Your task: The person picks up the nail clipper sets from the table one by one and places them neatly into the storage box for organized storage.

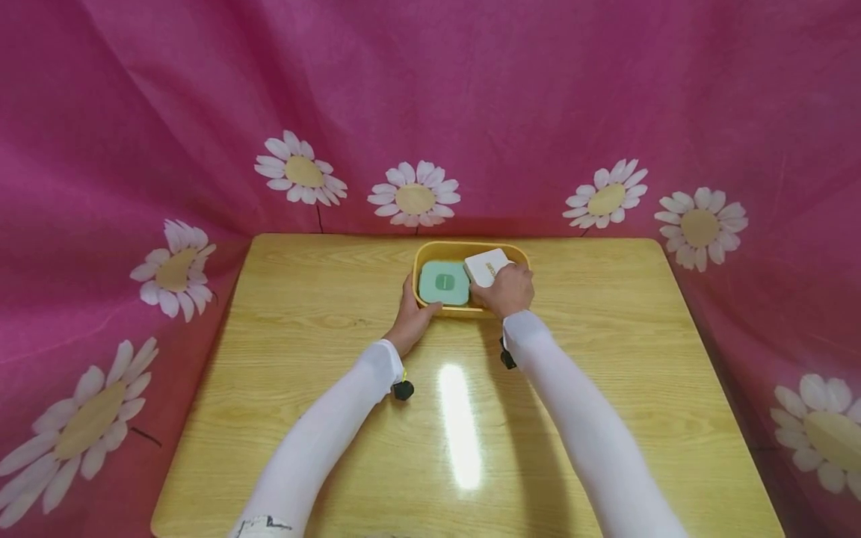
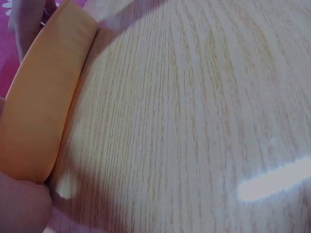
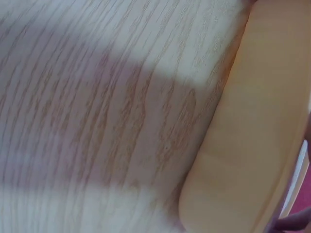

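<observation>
A yellow bin (image 1: 464, 312) stands at the far side of the wooden table, its long side toward me. Inside it on the left lies a mint-green box (image 1: 445, 278) with a darker green label on top. My left hand (image 1: 409, 321) grips the bin's front left corner, thumb over the front rim and fingers along the left side. My right hand (image 1: 510, 290) reaches into the right part of the bin and holds a white box (image 1: 486, 263) with gold lettering, which is tilted beside the green one. Both wrist views show mainly the bin's outer wall (image 2: 48, 92) against the tabletop.
The wooden table (image 1: 323, 314) carries a bright light reflection in front of the bin. A pink curtain (image 1: 484, 90) with large white daisies hangs behind the table and along both sides.
</observation>
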Action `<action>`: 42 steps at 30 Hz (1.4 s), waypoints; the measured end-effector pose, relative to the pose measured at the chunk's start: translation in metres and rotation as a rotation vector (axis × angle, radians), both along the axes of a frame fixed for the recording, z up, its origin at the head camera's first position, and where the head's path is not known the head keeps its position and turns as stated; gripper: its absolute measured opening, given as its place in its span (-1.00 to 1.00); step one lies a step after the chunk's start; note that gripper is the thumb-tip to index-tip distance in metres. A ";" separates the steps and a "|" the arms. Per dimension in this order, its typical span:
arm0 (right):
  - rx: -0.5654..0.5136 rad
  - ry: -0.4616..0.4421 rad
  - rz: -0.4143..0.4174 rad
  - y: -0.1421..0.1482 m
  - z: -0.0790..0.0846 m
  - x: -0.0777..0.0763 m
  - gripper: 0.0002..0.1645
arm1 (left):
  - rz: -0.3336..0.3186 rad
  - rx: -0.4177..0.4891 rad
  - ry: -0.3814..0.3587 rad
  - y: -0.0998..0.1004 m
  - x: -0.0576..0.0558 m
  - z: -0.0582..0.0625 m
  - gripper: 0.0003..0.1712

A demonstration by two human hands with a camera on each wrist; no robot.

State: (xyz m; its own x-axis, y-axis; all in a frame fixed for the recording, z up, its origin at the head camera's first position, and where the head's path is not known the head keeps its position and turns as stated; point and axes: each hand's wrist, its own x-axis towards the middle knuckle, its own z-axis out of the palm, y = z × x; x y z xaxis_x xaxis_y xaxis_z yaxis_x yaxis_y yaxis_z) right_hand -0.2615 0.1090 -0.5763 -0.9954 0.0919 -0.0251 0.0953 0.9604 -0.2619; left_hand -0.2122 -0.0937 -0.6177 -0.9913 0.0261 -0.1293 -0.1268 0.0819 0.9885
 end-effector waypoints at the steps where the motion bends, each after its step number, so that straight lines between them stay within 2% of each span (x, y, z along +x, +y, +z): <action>1: 0.018 -0.021 0.009 -0.001 0.001 0.000 0.14 | 0.000 -0.005 -0.004 0.000 0.000 0.000 0.10; 4: 0.088 -0.082 0.051 -0.004 0.003 -0.001 0.25 | -0.009 0.013 0.017 -0.001 0.000 -0.002 0.10; 5: 0.104 -0.099 0.063 -0.004 0.003 -0.001 0.24 | -0.018 0.022 0.020 -0.002 0.002 0.002 0.09; 9: 0.131 -0.124 0.093 -0.006 0.006 0.000 0.16 | -0.021 0.035 0.041 -0.003 0.002 0.001 0.08; 11: 0.117 -0.118 0.090 -0.006 0.007 -0.001 0.14 | -0.012 0.031 0.032 -0.003 0.001 0.002 0.08; 12: 0.110 -0.117 0.088 -0.006 0.008 -0.001 0.15 | -0.003 0.026 0.030 -0.002 -0.001 -0.003 0.08; 15: 0.105 -0.122 0.077 -0.007 0.008 -0.002 0.16 | 0.007 0.018 0.004 -0.002 0.000 -0.001 0.09; 18: 0.126 -0.139 0.066 -0.008 0.009 -0.001 0.19 | 0.010 0.004 -0.014 -0.002 0.002 -0.001 0.10; 23: 0.165 -0.158 0.057 -0.007 0.010 -0.001 0.26 | 0.017 0.009 -0.004 -0.002 0.005 -0.002 0.09; 30: 0.214 -0.149 0.053 -0.004 0.010 -0.001 0.27 | 0.004 0.032 0.013 0.000 0.005 -0.005 0.06; 36: 0.202 -0.115 0.028 -0.002 0.007 -0.003 0.25 | 0.008 0.020 0.002 0.002 0.005 -0.001 0.05; 42: 0.232 -0.078 0.038 -0.003 0.005 -0.006 0.25 | 0.022 0.046 0.027 0.001 0.005 0.000 0.03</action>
